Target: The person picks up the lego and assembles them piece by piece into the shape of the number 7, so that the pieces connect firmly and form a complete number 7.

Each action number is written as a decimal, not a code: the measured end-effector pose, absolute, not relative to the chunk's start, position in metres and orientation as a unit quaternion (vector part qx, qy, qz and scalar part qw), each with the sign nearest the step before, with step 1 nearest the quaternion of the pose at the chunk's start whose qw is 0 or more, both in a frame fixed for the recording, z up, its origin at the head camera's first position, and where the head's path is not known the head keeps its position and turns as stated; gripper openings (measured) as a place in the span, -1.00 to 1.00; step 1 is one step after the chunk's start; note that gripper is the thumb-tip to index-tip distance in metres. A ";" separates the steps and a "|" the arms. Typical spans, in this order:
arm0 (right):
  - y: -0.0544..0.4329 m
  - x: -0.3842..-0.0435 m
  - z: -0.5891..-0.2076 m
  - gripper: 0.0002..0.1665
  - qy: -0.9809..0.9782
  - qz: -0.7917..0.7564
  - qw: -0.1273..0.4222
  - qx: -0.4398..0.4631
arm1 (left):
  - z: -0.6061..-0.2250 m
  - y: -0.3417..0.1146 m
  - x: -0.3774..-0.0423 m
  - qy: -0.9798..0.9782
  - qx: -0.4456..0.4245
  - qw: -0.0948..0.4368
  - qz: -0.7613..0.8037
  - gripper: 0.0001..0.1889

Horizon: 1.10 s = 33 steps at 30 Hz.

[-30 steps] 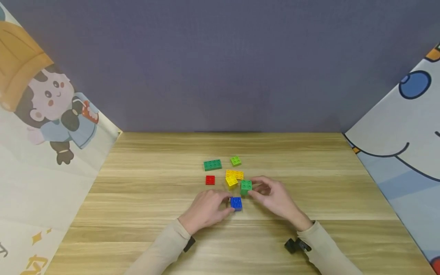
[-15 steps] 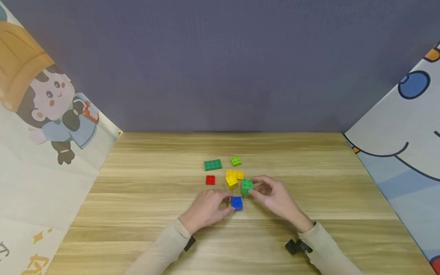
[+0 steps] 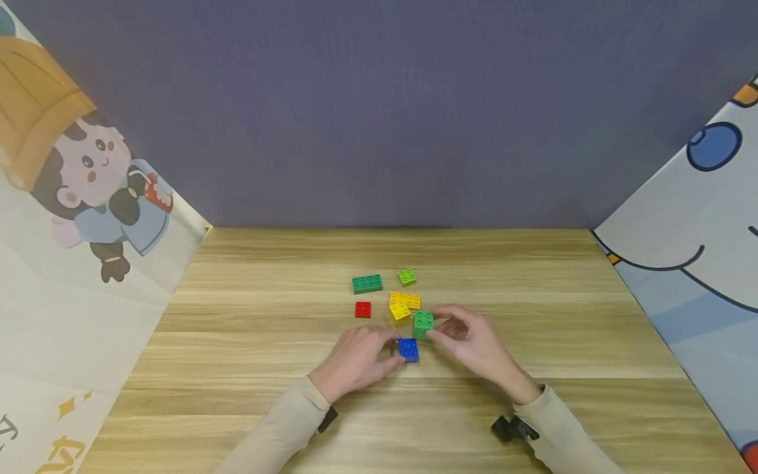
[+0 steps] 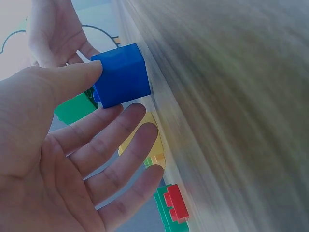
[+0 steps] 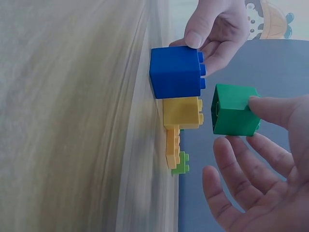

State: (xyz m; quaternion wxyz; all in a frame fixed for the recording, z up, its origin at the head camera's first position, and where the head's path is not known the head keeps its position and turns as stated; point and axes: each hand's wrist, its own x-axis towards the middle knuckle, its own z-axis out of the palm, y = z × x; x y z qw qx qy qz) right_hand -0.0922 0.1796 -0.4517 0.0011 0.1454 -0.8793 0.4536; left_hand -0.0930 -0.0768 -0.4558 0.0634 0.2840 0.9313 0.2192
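Note:
In the head view my left hand point(image 3: 358, 359) pinches a blue toy building brick point(image 3: 408, 350) between thumb and forefinger; the brick stands on the table, studs up. My right hand point(image 3: 474, 336) pinches a green building brick point(image 3: 423, 324) by thumb and fingers, just behind and to the right of the blue one. From the right wrist view, the green brick point(image 5: 235, 110) hangs above the table with its hollow underside showing, apart from the blue brick point(image 5: 176, 72). The left wrist view shows the left hand's other fingers point(image 4: 113, 174) spread loosely.
Behind the hands, a yellow brick point(image 3: 399, 313) adjoins an orange-yellow flat brick point(image 3: 408, 300). A red brick point(image 3: 363, 309), a long dark green brick point(image 3: 367, 284) and a lime brick point(image 3: 406, 277) lie farther left and back on the wooden table point(image 3: 266, 316). A grey-blue panel point(image 3: 391, 131) rises behind.
The green brick in my right hand has shifted slightly left and toward me since half a second ago. My left hand and the blue brick stay almost still.

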 end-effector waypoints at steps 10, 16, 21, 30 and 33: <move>0.179 -0.090 -0.450 -0.55 -0.876 0.454 0.002 0.162 | -0.455 -0.077 -0.092 0.930 0.288 0.058 0.218 -0.56; 0.178 -0.089 -0.450 -0.56 -0.874 0.459 -0.003 0.161 | -0.456 -0.078 -0.092 0.931 0.288 0.057 0.217 -0.56; 0.177 -0.087 -0.452 -0.54 -0.877 0.454 -0.005 0.160 | -0.456 -0.079 -0.092 0.931 0.283 0.063 0.222 -0.55; 0.177 -0.085 -0.454 -0.53 -0.875 0.454 0.001 0.168 | -0.454 -0.085 -0.090 0.930 0.274 0.058 0.238 -0.55; 0.178 -0.084 -0.455 -0.52 -0.874 0.455 0.000 0.172 | -0.454 -0.085 -0.089 0.928 0.276 0.057 0.242 -0.55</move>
